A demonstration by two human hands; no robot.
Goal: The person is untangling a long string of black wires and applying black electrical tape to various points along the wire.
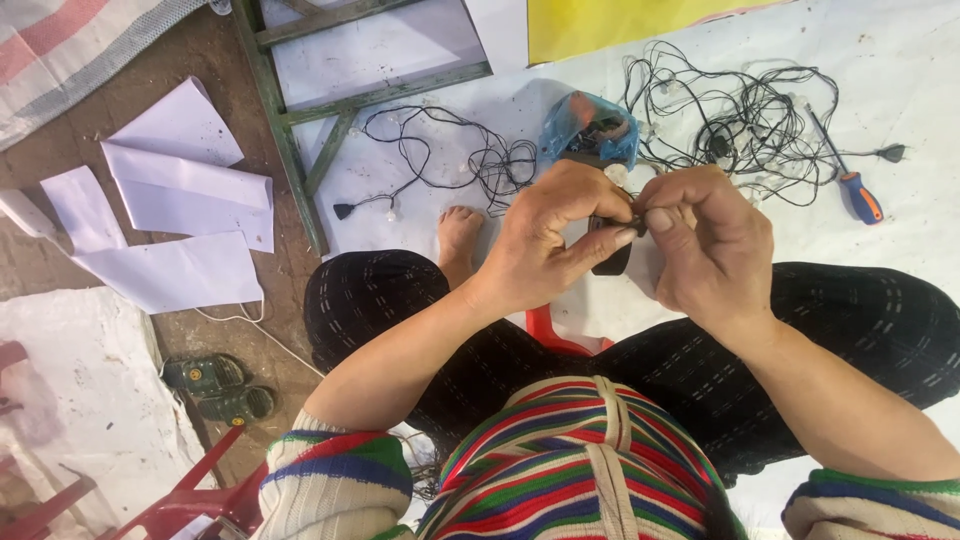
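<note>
My left hand [545, 240] and my right hand [705, 245] meet above my knees, both pinching a small black object [612, 260]. Its lower end sticks out below my left thumb; my fingers hide the rest. A small white bulb [616, 174] shows just above my fingers. Behind my hands lies a blue plastic bag [590, 125] with dark parts in it. Tangled black wires with small bulbs [745, 120] spread over the white sheet [900, 80] to the right, and a second wire bundle [480, 160] lies to the left.
A screwdriver with an orange and blue handle [858, 195] lies at the far right. A green metal frame [300, 130] stands at the left, with white paper sheets [180, 190] and a pair of sandals [220, 388] on the floor. A red plastic stool [190, 495] sits at the lower left.
</note>
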